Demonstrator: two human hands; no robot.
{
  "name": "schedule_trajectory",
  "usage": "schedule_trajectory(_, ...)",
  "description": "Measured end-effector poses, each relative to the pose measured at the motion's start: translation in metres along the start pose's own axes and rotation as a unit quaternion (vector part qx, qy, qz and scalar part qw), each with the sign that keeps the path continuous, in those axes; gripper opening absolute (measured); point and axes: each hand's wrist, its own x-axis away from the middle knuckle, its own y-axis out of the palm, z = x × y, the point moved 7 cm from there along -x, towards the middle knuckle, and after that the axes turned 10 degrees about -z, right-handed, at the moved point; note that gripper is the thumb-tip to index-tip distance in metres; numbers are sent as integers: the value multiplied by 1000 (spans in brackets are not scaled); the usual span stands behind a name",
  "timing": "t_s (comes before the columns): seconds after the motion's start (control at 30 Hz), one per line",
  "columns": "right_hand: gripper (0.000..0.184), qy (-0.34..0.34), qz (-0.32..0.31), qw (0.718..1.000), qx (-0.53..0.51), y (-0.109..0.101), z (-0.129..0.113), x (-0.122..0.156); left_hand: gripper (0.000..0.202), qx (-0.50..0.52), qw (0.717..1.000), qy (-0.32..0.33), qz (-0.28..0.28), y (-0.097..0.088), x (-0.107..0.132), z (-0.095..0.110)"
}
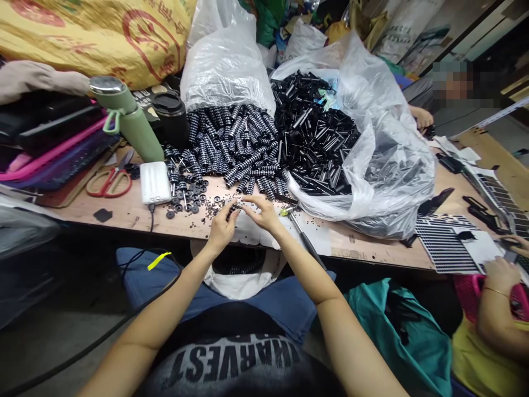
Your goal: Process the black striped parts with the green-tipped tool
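Observation:
My left hand (222, 225) is closed, its thumb and fingertips pinched around something small and dark that I cannot make out. Close beside it, my right hand (264, 214) stretches its fingers toward the left one, thumb apart, with nothing I can see held in it. Tiny dark ring-like pieces (211, 209) lie scattered on the table under and around both hands. A hammer (303, 236) with a yellowish head rests just right of my right wrist. Behind the hands is a heap of ridged black-and-silver rollers (231, 146), spilling from a plastic bag.
A large clear bag (388, 182) of black plastic parts (314, 143) stands right of the rollers. To the left are a white power bank (155, 183), red-handled scissors (109, 182), a green bottle (140, 124) and a black cup (170, 118). A co-worker's hand (502, 275) is at far right.

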Motion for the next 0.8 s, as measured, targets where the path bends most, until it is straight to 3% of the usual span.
schedule_trajectory(0.07, 24, 53, 17, 993, 101, 1, 14, -21, 37, 3, 1000, 5, 25, -1, -3, -4)
schedule_trajectory(0.17, 17, 92, -23, 975, 202, 12, 27, -48, 31, -8, 999, 4, 39, -4, -6, -8)
schedule_trajectory(0.23, 17, 90, -35, 981, 169, 17, 28, -52, 30, -9, 999, -6, 31, -8, -8, -9)
schedule_trajectory(0.33, 21, 64, -5, 998, 1, 19, 21, -38, 34, -20, 1000, -15, -4, -14, -8, -8)
schedule_trajectory(0.47, 21, 37, 12, 988, -149, 17, 7, -13, 40, -56, 998, -16, -31, -13, -6, -4)
schedule_trajectory(0.8, 20, -22, 22, 997, -75, 0, -9, 11, 40, -71, 995, 9, -66, 8, -1, 3)
